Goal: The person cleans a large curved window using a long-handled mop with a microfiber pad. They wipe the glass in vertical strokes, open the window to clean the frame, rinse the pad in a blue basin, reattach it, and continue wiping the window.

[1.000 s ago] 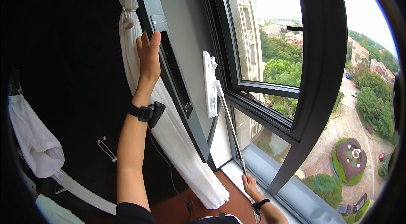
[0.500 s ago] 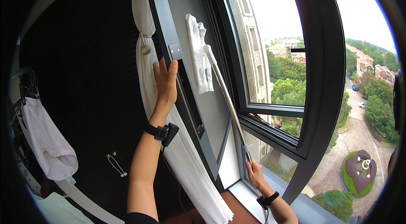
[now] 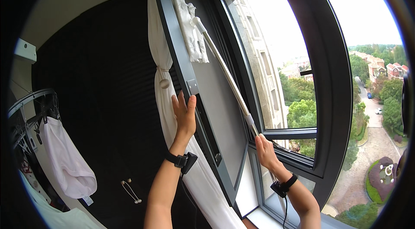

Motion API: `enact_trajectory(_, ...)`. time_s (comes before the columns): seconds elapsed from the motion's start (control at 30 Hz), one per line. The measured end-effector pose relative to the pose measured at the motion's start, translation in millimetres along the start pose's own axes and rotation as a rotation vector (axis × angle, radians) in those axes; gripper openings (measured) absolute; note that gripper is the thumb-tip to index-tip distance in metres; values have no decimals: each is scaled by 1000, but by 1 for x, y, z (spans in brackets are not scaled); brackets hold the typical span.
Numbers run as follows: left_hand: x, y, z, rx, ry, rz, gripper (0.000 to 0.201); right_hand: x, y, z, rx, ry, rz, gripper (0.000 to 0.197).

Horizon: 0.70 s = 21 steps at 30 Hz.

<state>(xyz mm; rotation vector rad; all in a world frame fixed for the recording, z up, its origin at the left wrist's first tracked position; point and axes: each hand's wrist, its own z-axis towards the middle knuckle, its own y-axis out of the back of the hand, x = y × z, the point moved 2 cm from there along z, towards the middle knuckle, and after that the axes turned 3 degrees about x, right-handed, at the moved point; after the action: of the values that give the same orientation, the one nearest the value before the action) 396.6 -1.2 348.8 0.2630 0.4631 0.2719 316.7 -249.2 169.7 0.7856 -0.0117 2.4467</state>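
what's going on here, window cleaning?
Looks like it. A person stands at an open window high above the ground. The right hand grips the lower end of a long metal pole with a white cloth head, which is pressed against the upper part of the grey panel of the inward-opened sash. The left hand lies flat on the sash's dark frame edge, apparently steadying it. A tied-back white curtain hangs just behind.

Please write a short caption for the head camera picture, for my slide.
Left hand braces the open window sash while the right hand holds a long-handled mop, its white cloth head against the pane.
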Motion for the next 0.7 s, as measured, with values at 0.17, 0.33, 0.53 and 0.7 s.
enact_trajectory(0.17, -3, 1, -1, 16, -39, -20, 91, 21, -2, 47, -24, 16, 12, 50)
enact_trajectory(0.33, -5, -1, -3, 5, -18, -3, 89, 36, -3, 94, -76, 77, -4, 50)
enact_trajectory(0.53, -6, -3, -6, -9, 7, -4, 86, 51, 0, 149, -100, 87, -43, 55)
enact_trajectory(0.7, -12, -1, -6, 9, -15, -25, 83, 57, -1, 184, -106, 66, -46, 60)
